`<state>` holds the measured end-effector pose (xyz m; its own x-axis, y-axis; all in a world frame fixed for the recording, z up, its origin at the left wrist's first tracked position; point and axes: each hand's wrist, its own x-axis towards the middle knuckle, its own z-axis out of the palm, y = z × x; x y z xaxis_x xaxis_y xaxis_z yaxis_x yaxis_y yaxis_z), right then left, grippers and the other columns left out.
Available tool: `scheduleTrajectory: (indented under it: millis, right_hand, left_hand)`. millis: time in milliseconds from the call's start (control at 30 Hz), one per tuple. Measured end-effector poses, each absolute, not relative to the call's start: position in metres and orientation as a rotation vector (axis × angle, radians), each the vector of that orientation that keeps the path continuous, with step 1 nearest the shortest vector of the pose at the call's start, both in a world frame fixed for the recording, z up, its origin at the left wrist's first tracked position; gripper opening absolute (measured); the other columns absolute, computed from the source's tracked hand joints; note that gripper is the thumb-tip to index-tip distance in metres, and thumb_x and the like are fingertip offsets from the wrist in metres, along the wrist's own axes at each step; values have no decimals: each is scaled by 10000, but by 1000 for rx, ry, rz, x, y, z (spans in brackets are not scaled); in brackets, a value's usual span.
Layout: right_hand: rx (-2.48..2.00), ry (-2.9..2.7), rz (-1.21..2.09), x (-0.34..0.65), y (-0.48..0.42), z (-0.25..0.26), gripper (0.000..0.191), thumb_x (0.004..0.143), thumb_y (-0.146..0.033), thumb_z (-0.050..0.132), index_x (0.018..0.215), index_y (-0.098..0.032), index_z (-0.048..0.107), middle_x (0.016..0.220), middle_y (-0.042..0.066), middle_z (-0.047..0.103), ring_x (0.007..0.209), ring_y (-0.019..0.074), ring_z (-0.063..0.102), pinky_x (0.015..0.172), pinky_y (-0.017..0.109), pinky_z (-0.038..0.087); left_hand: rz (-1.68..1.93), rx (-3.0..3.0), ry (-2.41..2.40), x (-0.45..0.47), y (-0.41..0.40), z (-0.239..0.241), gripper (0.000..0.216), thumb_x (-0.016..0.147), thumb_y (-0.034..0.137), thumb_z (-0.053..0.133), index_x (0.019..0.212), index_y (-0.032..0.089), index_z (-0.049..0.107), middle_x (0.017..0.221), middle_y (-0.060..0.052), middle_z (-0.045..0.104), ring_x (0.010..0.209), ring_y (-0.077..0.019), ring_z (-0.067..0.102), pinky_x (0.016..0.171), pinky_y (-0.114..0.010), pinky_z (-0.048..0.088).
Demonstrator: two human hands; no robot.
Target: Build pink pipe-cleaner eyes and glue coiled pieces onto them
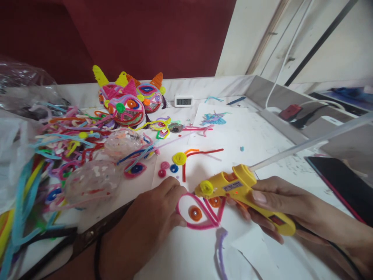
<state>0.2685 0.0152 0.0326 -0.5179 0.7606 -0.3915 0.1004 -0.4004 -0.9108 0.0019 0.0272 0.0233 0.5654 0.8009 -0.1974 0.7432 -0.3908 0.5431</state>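
My right hand (pixel 268 204) is wrapped round a yellow hot glue gun (pixel 237 186), a long glue stick (pixel 309 144) running out of its back. The gun's nozzle points left, at the upper edge of a pink-rimmed pipe-cleaner eye (pixel 184 208) with an orange centre. My left hand (pixel 157 214) pinches this eye at its left side. A second pink eye with an orange coil (pixel 215 202) lies partly hidden under the gun. Below them a lilac pipe cleaner (pixel 222 252) rests on the white paper.
Coiled discs, a yellow one (pixel 179 158) among them, lie beyond my hands. Tangled pipe cleaners (pixel 72 132) and clear plastic domes (pixel 93 182) fill the left. Decorated animal heads (pixel 128 105) and a digital clock (pixel 183 101) stand behind. A phone (pixel 340 182) lies at right; scissors (pixel 99 225) are beside my left arm.
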Motion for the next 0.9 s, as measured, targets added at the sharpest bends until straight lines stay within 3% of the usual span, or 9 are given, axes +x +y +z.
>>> scheduleTrajectory:
  millis: [500,733,900]
  right_hand:
    - [-1176,-1335,1965,269,15,32,353,819,-499,598,787,-160,694,641,28,522,469,76,424,420,168,425]
    - [-1217,-1332,1923,272,11,31,355,825,-502,600,697,-183,689,512,-7,478,423,72,461,404,145,361]
    - [-1195,-1336,1946,268,13,33,352,816,-497,607,748,-165,702,572,6,494,458,77,432,421,159,417]
  left_hand:
    - [152,2210,1233,1,26,22,277,818,128,479,1046,276,534,1091,30,543,961,-160,550,915,-327,421]
    - [165,2212,1231,-1,24,21,286,808,118,480,1039,280,530,1083,36,542,943,-152,553,902,-317,427]
    - [162,2210,1216,0,25,18,275,813,134,498,1044,279,527,1094,34,539,963,-159,551,912,-329,422]
